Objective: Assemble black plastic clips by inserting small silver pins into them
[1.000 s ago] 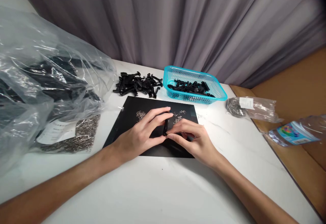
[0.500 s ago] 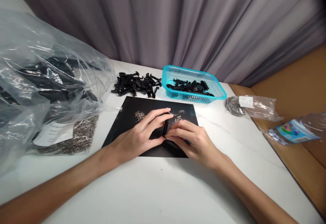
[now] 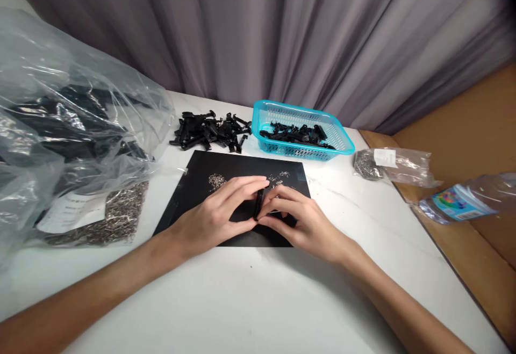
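Note:
Both my hands meet over a black mat (image 3: pixel 193 198) on the white table. My left hand (image 3: pixel 217 217) pinches a small black plastic clip (image 3: pixel 260 203) between thumb and fingers. My right hand (image 3: pixel 300 219) closes on the same clip from the right, fingers pressed against it. Small heaps of tiny silver metal parts (image 3: pixel 215 181) lie on the mat just beyond my fingers. A loose pile of black clips (image 3: pixel 207 130) sits behind the mat. A turquoise basket (image 3: pixel 342 142) holding more black clips stands at the back right.
A large clear plastic bag (image 3: pixel 60 123) with black parts fills the left side. In front of it lies a bag of silver metal parts (image 3: pixel 116 214). A small bag of metal parts (image 3: pixel 387 163) and a plastic bottle (image 3: pixel 463 201) lie right, by a brown board (image 3: pixel 475 128).
My right hand's fingers have closed in further against the clip and my left fingers. The view has shifted slightly; the hands stay over the mat.

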Demonstrator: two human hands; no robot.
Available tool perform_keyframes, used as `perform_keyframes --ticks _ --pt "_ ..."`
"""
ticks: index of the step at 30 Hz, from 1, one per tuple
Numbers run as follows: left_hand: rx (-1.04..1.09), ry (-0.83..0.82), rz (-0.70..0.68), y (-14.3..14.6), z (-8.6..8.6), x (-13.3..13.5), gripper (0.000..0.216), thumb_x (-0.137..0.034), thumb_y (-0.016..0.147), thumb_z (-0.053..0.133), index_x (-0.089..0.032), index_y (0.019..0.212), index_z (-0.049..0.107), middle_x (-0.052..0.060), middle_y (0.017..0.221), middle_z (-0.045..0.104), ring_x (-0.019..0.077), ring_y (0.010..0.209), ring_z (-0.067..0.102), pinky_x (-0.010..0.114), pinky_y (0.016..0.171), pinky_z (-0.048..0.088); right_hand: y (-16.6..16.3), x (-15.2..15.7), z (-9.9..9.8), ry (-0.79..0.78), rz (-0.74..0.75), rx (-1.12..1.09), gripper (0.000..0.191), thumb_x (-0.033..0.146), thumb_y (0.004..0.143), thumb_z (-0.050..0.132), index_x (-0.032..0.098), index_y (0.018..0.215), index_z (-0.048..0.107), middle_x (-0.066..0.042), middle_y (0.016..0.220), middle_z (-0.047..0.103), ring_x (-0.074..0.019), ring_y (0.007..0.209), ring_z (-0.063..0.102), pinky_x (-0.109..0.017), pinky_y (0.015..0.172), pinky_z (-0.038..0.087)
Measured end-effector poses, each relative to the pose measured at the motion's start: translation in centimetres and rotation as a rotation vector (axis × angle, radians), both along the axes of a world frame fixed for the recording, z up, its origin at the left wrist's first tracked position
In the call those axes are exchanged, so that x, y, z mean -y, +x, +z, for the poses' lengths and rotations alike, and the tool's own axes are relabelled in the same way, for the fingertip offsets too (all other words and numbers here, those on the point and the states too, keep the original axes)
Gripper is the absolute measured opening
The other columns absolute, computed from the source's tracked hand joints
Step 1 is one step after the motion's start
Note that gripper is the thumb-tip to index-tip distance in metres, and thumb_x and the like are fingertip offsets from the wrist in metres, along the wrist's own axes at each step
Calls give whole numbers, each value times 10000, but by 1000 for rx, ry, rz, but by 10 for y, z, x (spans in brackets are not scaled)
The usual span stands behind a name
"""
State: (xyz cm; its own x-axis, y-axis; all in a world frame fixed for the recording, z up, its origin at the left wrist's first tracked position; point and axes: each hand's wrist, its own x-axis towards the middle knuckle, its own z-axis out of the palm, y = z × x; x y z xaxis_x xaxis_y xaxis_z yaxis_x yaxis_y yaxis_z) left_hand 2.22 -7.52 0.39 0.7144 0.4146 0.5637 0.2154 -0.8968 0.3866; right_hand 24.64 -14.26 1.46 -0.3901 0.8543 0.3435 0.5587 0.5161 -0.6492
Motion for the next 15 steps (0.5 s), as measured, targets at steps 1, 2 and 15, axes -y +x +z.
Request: perform_keyframes --ticks 1,2,15 --pt "7 26 10 0 0 0 639 -133 938 667 -248 1526 445 92 1429 627 235 1239 672 386 1120 568 -1 0 0 -25 -12 -17 59 247 1008 651 240 984 704 -47 1073 685 -188 974 655 -323 823 568" --pt "13 50 17 1 1 -1 661 -127 931 671 -251 1535 434 94 1415 636 227 1181 696 384 1101 575 -2 0 -1 -52 -26 -34 40 251 1000 664 238 983 698 -41 1059 691 -181 939 648 -310 788 558" --pt "21 198 -16 -8 -1 -17 658 -183 856 739 -204 1471 506 109 1189 712 256 1047 696 399 949 600 -14 3 -10 -296 -78 -259 196 419 974 691 231 918 696 -4 909 737 -158 788 644 -284 695 488"
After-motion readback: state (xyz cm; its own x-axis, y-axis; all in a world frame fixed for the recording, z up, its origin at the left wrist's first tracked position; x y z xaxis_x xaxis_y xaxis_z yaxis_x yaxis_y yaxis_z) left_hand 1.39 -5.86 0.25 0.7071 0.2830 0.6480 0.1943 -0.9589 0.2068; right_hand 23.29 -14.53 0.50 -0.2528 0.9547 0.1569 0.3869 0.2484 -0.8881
